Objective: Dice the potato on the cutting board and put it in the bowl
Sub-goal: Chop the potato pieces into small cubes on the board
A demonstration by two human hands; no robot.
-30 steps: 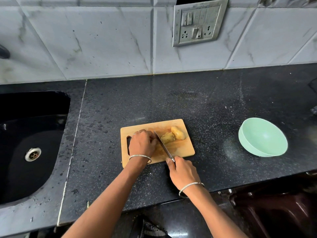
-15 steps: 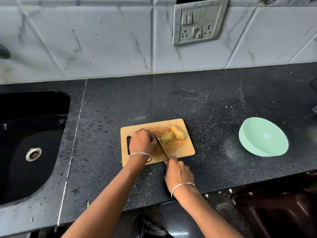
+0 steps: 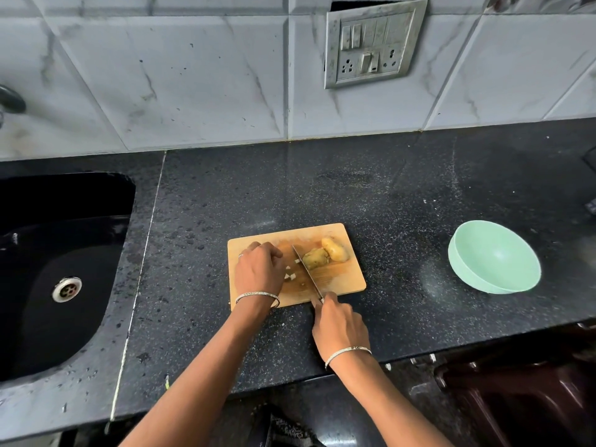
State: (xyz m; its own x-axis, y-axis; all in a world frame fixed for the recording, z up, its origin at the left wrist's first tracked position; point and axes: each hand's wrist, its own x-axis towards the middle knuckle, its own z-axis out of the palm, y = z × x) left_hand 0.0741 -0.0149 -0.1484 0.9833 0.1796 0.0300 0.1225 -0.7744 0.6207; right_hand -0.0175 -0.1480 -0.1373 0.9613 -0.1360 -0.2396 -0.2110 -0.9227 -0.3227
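A wooden cutting board (image 3: 342,282) lies on the black counter. Two larger potato pieces (image 3: 325,255) sit at its far right part. My left hand (image 3: 259,272) rests curled over the potato piece being cut, with small white cubes (image 3: 292,276) showing beside its fingers. My right hand (image 3: 338,324) grips the handle of a knife (image 3: 306,269) at the board's near edge; the blade runs across the board between my left hand and the larger pieces. A mint green bowl (image 3: 493,256) stands to the right, apart from the board.
A black sink (image 3: 61,272) with a metal drain is sunk into the counter at the left. A tiled wall with a switch plate (image 3: 374,43) rises behind. A dark brown plastic object (image 3: 522,398) sits below the counter edge at the lower right.
The knife blade shifted a little left toward my left hand, and my right hand drew back toward the near edge. Small white cubes now show beside my left fingers.
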